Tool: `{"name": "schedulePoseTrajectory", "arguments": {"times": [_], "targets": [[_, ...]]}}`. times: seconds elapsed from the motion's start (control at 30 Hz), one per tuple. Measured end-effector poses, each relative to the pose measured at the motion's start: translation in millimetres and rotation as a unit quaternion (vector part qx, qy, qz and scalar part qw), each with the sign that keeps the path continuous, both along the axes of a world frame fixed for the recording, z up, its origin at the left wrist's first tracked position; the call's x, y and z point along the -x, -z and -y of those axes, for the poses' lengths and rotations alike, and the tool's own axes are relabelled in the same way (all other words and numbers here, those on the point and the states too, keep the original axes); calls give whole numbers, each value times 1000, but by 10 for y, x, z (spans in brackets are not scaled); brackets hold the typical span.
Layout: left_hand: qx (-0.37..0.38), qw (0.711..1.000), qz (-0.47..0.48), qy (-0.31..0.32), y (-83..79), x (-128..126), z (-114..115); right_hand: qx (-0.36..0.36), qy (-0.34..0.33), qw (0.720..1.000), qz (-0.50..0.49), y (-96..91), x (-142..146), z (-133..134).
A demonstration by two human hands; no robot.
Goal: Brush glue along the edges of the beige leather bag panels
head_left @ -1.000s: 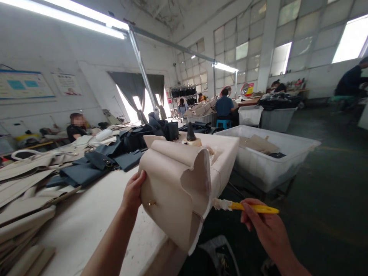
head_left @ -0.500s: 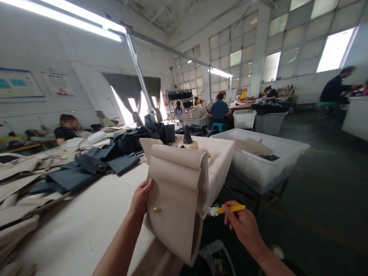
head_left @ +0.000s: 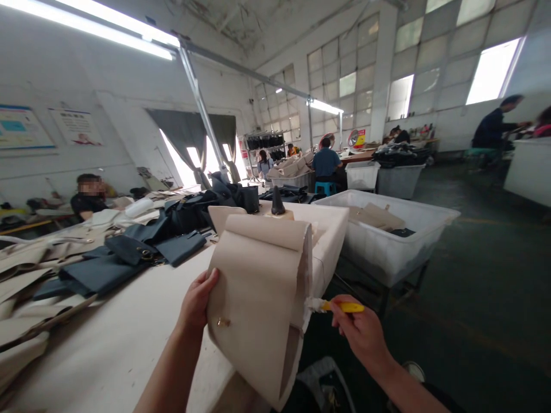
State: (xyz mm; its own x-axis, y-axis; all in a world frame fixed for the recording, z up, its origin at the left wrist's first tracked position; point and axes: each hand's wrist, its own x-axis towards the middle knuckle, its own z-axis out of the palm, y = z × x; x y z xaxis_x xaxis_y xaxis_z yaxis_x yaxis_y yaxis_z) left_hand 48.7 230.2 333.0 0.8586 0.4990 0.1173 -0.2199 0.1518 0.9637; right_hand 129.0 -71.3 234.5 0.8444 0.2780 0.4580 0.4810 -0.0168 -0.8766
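Left hand (head_left: 197,301): fingers (head_left: 207,284) clenched on the left edge of a curled beige leather bag panel (head_left: 258,298), holding it up off the table.

Right hand (head_left: 359,332): fingers (head_left: 341,314) clenched on a slim yellow-handled brush (head_left: 342,307), its tip clotted with white paste (head_left: 316,305).

Panel position: upright, just past the long edge of the table, between the hands; top edge rolled over, lower end hanging free.

Panel long axis: runs roughly top to bottom in the head view, tilted slightly.

Panel fitting: a small brass stud (head_left: 223,322) near the left edge, close to the left hand.

Nearer hand: the right hand's brush tip touches or sits just beside the panel's right edge; the right fingers lie a little apart from it, to its right.

Table: a long white table (head_left: 116,335) carrying dark blue leather pieces (head_left: 101,274) and beige leather strips (head_left: 19,275).

Far end of table: a black cone on a beige block (head_left: 278,202).

Right of table: a translucent white plastic bin (head_left: 387,252) holding beige leather pieces (head_left: 376,217).

Nearby people: a seated person in black (head_left: 88,201), a seated person in a blue shirt (head_left: 326,163), and a person in a dark top (head_left: 491,129).
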Motion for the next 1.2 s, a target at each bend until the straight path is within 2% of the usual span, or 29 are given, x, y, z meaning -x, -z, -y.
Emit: {"name": "schedulePoseTrajectory", "arguments": {"times": [0.13,0.27,0.33,0.43,0.63,0.83,0.9,0.97,1.07,1.13,1.2], "targets": [[-18,1000,-8,8,-63,39,59,-9,-1,994,-106,-35,-15,14],[-16,999,-43,5,-35,75,31,-103,-24,969,-224,-94,-14,31],[-11,998,-63,2,-24,100,-6,-139,-36,956,-256,-101,-10,13],[-3,997,-76,-7,-18,131,-61,-130,-62,950,-277,-56,-7,-55],[-6,997,-78,-21,-27,134,-115,-65,-68,962,-256,46,7,-135],[-5,996,-85,-34,-69,127,-52,-48,-32,983,-174,-145,50,-17],[-10,995,-89,-37,-69,127,-37,-61,-42,981,-179,-160,78,-19],[-15,995,-89,-39,-66,130,-35,-67,-72,973,-208,-124,108,-50],[-15,995,-89,-46,-72,139,-39,-35,-100,973,-203,-45,132,-85],[-16,994,-92,-56,-85,146,-33,-19,-92,982,-166,-23,128,-76],[-17,993,-97,-66,-100,150,-17,-33,-76,986,-142,-19,117,-55]]}}
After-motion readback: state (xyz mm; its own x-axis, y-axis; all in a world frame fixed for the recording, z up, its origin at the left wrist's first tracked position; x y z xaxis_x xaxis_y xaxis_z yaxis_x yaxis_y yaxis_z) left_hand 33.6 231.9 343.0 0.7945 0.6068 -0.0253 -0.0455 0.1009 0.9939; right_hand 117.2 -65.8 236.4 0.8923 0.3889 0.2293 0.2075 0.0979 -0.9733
